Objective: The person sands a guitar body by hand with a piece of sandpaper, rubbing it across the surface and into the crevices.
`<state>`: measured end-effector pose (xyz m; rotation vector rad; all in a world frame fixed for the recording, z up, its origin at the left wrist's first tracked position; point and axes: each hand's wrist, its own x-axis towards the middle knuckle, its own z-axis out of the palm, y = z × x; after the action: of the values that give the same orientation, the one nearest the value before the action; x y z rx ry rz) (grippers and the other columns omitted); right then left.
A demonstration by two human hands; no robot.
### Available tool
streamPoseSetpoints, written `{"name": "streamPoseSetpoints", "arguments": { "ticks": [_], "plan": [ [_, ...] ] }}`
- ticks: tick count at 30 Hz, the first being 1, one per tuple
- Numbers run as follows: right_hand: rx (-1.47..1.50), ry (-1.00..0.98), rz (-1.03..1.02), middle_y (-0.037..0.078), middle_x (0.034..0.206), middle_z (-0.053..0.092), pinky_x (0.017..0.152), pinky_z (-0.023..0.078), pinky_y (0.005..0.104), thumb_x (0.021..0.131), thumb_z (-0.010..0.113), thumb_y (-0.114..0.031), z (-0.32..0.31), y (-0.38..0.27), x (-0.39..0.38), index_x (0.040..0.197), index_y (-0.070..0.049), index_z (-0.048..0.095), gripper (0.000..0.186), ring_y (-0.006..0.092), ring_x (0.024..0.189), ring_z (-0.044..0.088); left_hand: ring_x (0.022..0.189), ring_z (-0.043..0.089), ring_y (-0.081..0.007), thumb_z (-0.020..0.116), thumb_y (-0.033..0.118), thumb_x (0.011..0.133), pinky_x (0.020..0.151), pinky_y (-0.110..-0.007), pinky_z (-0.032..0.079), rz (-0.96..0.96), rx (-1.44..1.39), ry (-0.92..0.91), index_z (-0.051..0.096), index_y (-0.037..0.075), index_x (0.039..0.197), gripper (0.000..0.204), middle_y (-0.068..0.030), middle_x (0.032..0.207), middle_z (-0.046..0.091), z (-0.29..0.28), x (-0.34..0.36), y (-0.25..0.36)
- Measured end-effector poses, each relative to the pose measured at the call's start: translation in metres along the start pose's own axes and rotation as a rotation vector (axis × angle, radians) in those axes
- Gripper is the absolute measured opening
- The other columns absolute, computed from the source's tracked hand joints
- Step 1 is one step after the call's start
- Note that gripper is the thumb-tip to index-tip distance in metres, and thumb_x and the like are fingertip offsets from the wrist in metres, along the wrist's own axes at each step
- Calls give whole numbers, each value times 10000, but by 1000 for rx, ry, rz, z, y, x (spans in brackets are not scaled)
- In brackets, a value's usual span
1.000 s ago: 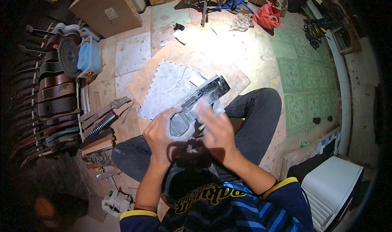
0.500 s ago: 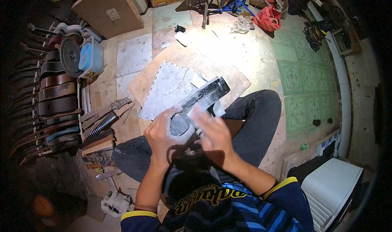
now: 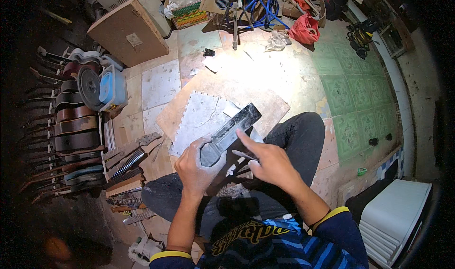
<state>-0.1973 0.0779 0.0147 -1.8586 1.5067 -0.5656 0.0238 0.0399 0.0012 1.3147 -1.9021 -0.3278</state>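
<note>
A long dark block (image 3: pixel 233 132), dusted with pale powder and rounded at its near end, slants up and to the right above my lap. My left hand (image 3: pixel 193 167), whitened by dust, is wrapped round the rounded end. My right hand (image 3: pixel 276 165) is at the block's right side, its index finger stretched out to the block's edge. Its other fingers are curled in, and a thin greyish piece shows by them, too unclear to name. Beyond the block lies a white sheet (image 3: pixel 195 122) with a notched edge and a crack-like line, on a tan board (image 3: pixel 271 102).
Guitar bodies (image 3: pixel 76 127) line the left side, near a clear tub with a blue item (image 3: pixel 108 92). Rasps and saw-like tools (image 3: pixel 128 162) lie beside my left knee. A red bag (image 3: pixel 304 29) and blue hose (image 3: pixel 265 8) sit far off. A white cabinet (image 3: pixel 398 217) stands at right.
My right hand has gone from a blurred, flatter pose over the block to a pointing pose at its right side. The left hand keeps hold; the whole view has shifted slightly.
</note>
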Motion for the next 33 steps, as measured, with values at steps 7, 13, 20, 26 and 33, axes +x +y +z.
{"name": "streamPoseSetpoints", "arguments": {
  "ticks": [7,13,20,26,33],
  "plan": [
    [-58,-52,-43,212,917,696,785,564,507,772,698,-68,10,-8,-4,1611,-183,386,902,425,873,690,861,770,-273,952,204,665,763,-364,599,20,49,-7,675,50,1112,548,-117,1038,774,-1,-9,-3],
    [30,-64,-105,167,897,683,765,579,496,799,660,-60,21,-16,-12,1598,-227,417,852,385,833,697,856,768,-275,957,220,657,754,-367,596,13,39,1,673,57,1115,563,-110,1034,774,2,-10,-5],
    [-69,85,-38,169,888,655,732,568,512,794,664,-61,17,2,-4,1621,-218,358,896,396,818,683,879,769,-270,952,194,662,783,-362,602,10,20,-10,671,44,1122,560,-116,1062,778,1,-9,0],
    [-47,-7,-95,147,898,642,748,565,503,787,686,-62,20,-9,-17,1596,-210,401,870,376,831,674,893,770,-270,950,185,657,795,-364,605,26,36,-23,665,38,1124,566,-114,1083,778,0,-11,-4],
    [0,60,-56,148,931,634,746,562,489,790,660,-10,19,-15,-18,1566,-201,446,828,378,835,668,885,773,-260,952,201,654,797,-359,609,40,38,-20,660,43,1138,588,-114,1074,779,0,-10,-1]
  ]
}}
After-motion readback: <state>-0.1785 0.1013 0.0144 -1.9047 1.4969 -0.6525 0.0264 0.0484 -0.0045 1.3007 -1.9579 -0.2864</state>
